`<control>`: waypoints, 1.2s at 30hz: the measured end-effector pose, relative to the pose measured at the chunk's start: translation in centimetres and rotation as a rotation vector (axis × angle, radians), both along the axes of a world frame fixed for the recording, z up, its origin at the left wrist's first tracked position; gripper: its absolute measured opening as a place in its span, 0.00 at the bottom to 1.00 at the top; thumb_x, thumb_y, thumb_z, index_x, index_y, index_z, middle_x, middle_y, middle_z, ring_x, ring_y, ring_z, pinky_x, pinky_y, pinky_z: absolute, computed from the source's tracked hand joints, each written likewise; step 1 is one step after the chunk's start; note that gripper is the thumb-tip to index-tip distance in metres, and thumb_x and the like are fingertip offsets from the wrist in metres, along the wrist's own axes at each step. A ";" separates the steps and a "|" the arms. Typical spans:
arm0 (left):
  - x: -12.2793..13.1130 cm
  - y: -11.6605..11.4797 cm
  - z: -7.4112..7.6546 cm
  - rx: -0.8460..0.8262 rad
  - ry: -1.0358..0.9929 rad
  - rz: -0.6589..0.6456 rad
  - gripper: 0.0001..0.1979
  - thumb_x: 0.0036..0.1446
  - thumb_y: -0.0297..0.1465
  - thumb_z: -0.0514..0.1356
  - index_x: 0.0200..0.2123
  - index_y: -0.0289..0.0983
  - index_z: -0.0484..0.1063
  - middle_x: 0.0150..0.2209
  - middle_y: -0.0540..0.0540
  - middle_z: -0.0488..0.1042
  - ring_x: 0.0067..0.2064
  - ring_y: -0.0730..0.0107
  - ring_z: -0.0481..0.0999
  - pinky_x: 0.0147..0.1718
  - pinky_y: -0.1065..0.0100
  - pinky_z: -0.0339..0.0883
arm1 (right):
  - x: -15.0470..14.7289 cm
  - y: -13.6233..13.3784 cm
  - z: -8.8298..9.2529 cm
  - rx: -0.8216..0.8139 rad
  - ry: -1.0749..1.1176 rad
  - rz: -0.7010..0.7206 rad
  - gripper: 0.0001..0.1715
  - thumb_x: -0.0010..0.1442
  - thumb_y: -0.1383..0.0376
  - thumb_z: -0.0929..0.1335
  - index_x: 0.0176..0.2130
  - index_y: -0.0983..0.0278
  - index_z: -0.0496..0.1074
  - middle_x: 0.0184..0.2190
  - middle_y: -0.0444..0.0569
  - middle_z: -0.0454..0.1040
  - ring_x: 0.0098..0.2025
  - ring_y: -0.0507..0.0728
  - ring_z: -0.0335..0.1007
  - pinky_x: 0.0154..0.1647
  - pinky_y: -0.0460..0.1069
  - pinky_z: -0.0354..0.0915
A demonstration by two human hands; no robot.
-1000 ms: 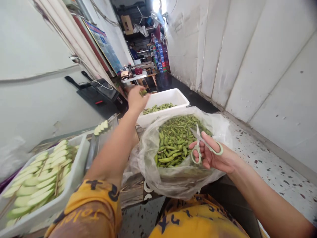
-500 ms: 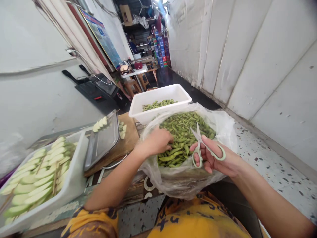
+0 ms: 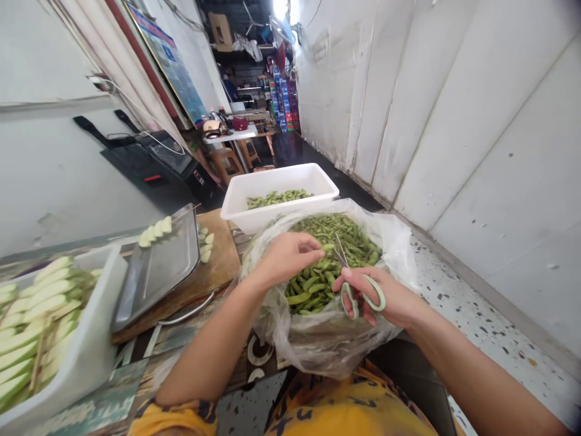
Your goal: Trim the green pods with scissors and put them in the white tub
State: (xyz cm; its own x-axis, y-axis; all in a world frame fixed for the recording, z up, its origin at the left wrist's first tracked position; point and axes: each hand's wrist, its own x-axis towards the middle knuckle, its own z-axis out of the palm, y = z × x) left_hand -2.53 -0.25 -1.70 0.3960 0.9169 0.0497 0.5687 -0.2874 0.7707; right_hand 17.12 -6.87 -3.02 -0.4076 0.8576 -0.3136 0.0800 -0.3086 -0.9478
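Note:
Between the thumb and fingers of my left hand (image 3: 293,257) is a green edamame pod (image 3: 327,248), held just above the heap. My right hand (image 3: 379,293) has its fingers through the pale green handles of a pair of scissors (image 3: 344,259), whose blades point up and away, close to the pod. Below both hands, a clear plastic bag (image 3: 313,348) stands with its mouth spread wide, full of edamame pods (image 3: 313,287). Behind the bag is a white tub (image 3: 276,215) with more edamame pods (image 3: 279,197) in its bottom.
Left of the bag, a metal tray (image 3: 158,278) with skewered pale slices (image 3: 155,232) rests on a wooden board (image 3: 222,257). A white bin (image 3: 97,339) of skewered green slices (image 3: 27,339) stands at far left. A white wall (image 3: 454,121) runs along the right.
My left hand has risen out of the heap with a pod in its fingers. The scissors' blades have come closer together and nearer to my left hand. The view has shifted a little right.

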 end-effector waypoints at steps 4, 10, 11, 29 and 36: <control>0.3 -0.5 0.6 -0.021 -0.059 -0.003 0.11 0.50 0.37 0.61 0.32 0.34 0.77 0.24 0.49 0.74 0.26 0.74 0.68 0.24 0.74 0.60 | -0.2 0.2 0.0 0.031 -0.053 -0.010 0.32 0.51 0.40 0.67 0.31 0.67 0.71 0.17 0.45 0.68 0.17 0.49 0.61 0.10 0.41 0.55; 0.7 -0.9 0.8 -0.054 -0.114 -0.002 0.09 0.48 0.35 0.62 0.28 0.33 0.76 0.23 0.48 0.74 0.25 0.73 0.69 0.24 0.74 0.61 | 0.0 0.5 0.0 0.089 -0.184 -0.018 0.30 0.55 0.42 0.65 0.29 0.67 0.71 0.13 0.43 0.68 0.11 0.45 0.51 0.10 0.41 0.49; 0.7 -0.9 0.8 -0.064 -0.123 -0.001 0.09 0.48 0.34 0.62 0.28 0.33 0.76 0.23 0.48 0.74 0.25 0.73 0.70 0.24 0.74 0.61 | 0.0 0.5 0.0 0.097 -0.222 -0.022 0.29 0.56 0.43 0.65 0.28 0.67 0.71 0.13 0.42 0.67 0.10 0.45 0.50 0.10 0.41 0.47; 1.5 -0.2 0.7 -0.472 -0.762 0.152 0.10 0.53 0.25 0.63 0.28 0.33 0.62 0.26 0.47 0.77 0.31 0.69 0.80 0.31 0.71 0.72 | -0.1 -0.1 0.7 0.042 -0.037 -0.014 0.31 0.53 0.41 0.66 0.34 0.67 0.72 0.19 0.45 0.68 0.22 0.52 0.65 0.15 0.44 0.63; 2.1 -0.9 0.7 -0.468 -0.805 0.154 0.11 0.52 0.24 0.64 0.28 0.32 0.62 0.24 0.49 0.76 0.30 0.71 0.80 0.29 0.73 0.71 | -0.9 0.1 0.6 0.081 -0.027 -0.031 0.30 0.55 0.42 0.66 0.34 0.67 0.72 0.20 0.46 0.69 0.22 0.53 0.66 0.15 0.43 0.62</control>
State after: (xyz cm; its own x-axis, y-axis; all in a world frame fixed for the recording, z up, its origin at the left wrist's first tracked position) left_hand -0.47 -1.14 -0.96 0.2757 0.9523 -0.1310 -0.1789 0.1848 0.9664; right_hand 16.18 -6.78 -2.44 -0.3732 0.8925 -0.2535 0.0971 -0.2341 -0.9673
